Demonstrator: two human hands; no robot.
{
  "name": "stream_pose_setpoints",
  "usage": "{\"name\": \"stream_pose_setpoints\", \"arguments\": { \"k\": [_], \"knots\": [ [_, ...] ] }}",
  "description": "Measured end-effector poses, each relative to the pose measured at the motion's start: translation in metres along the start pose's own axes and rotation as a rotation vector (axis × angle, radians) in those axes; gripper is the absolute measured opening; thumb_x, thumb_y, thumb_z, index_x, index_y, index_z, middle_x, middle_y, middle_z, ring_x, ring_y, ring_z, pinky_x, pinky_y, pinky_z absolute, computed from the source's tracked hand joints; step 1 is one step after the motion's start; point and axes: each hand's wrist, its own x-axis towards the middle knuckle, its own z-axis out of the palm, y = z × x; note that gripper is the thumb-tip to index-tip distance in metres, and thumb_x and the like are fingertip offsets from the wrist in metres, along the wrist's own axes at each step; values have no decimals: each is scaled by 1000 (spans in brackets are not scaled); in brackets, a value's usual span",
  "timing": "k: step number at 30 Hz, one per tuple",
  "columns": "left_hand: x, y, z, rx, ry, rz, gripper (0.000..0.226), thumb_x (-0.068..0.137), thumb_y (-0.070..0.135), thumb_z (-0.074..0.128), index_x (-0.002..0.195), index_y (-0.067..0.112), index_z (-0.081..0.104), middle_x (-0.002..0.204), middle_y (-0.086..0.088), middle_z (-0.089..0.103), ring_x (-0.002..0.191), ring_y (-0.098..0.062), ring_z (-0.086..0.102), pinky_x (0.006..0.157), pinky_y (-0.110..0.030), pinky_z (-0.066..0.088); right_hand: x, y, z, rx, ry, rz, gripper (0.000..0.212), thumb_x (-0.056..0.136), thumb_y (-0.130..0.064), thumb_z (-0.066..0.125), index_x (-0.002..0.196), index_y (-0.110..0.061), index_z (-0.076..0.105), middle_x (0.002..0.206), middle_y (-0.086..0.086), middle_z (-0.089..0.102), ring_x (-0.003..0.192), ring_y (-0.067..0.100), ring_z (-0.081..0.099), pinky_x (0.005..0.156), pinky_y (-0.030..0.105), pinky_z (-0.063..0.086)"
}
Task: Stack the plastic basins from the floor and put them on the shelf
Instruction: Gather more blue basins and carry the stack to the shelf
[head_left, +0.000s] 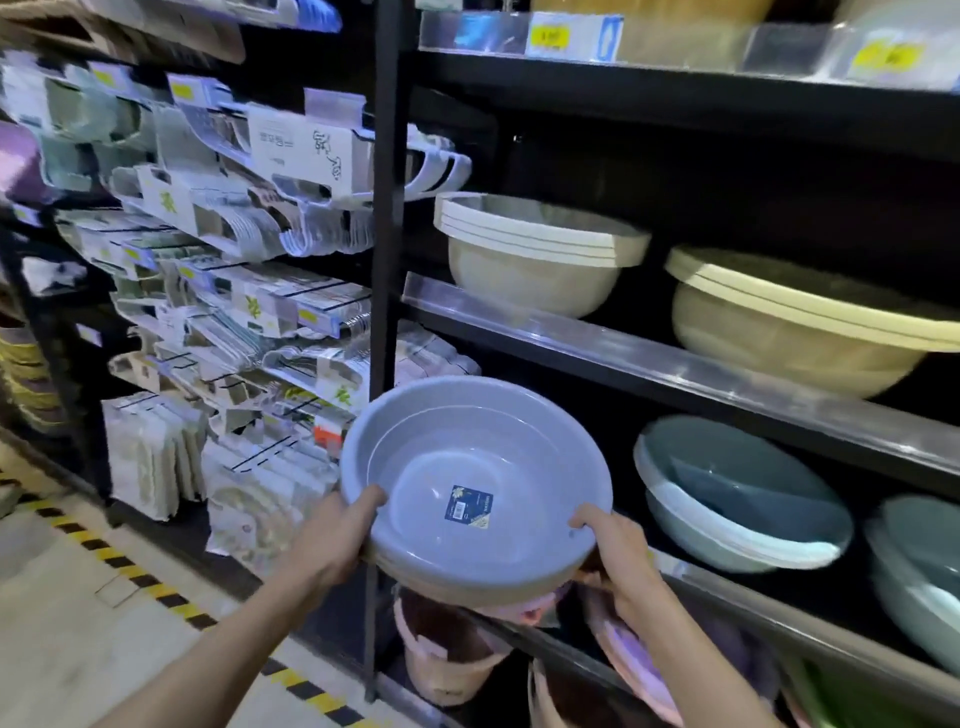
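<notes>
I hold a nested stack of plastic basins (467, 467) in the air, tilted toward me, in front of the black shelf (675, 374). The top basin is grey-blue with a dark blue sticker inside; a beige and a pink rim show beneath it. My left hand (343, 525) grips the near left rim, thumb inside. My right hand (613, 545) grips the near right rim. The stack hangs at the left end of the lower shelf level (779, 613), over its front edge.
Beige basins (535, 249) and cream basins (789, 317) stand on the upper shelf. Teal basins (737, 493) sit on the lower level to the right. Pink buckets (447, 654) stand below. Packaged hangers (234, 234) hang left. Yellow-black floor tape (130, 566) runs along.
</notes>
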Motion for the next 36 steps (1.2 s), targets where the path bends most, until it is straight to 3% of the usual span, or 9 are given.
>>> {"name": "stream_pose_setpoints", "arguments": {
  "k": [3,8,12,15,21,26,31,36],
  "knots": [
    [24,16,35,18,-65,0,44,72,54,54,59,13,61,36,2,56,39,-19,49,47,-31,37,16,-5,-26,10,72,0,19,64,-24,71,80,-15,66,56,-4,64,49,19,55,44,27,44],
    [68,35,79,-6,-167,10,35,74,49,57,61,16,61,39,5,54,36,-15,46,43,-29,34,56,-9,-50,62,147,-8,17,65,-26,71,78,-16,64,53,-3,60,53,21,53,43,26,45],
    [102,42,102,-84,-222,36,34,80,39,60,59,13,56,38,-1,47,28,-18,36,35,-18,28,85,-5,-54,119,134,-2,13,76,-24,69,85,-16,64,55,-2,60,45,13,54,43,25,46],
    [130,40,108,-113,-259,23,35,85,37,64,65,10,55,40,-4,45,29,-17,35,35,-17,26,101,-3,-50,169,143,-3,15,81,-24,70,93,-15,68,64,2,66,53,16,59,48,29,51],
    [188,40,116,-122,-332,21,44,73,50,68,81,9,56,48,-4,53,36,-19,43,35,-20,30,125,-7,-30,232,166,-9,23,82,-27,68,97,-9,72,78,10,67,72,26,59,64,37,49],
    [233,41,125,-139,-400,22,48,68,54,68,81,10,55,44,2,52,34,-13,43,34,-20,32,148,-12,-16,251,235,3,8,88,-19,67,92,-12,68,59,-2,60,45,8,54,44,20,47],
    [270,44,137,-154,-480,29,49,70,55,70,79,10,52,42,3,47,35,-12,42,34,-23,32,169,-22,-4,202,310,11,25,86,-28,71,92,-5,64,71,12,53,50,16,49,47,25,47],
    [291,34,149,-166,-534,37,50,68,55,70,76,8,54,41,3,47,36,-13,44,35,-24,34,182,-18,0,191,397,9,40,73,-37,74,90,-6,57,52,2,51,41,14,50,42,23,45]
  ]
}}
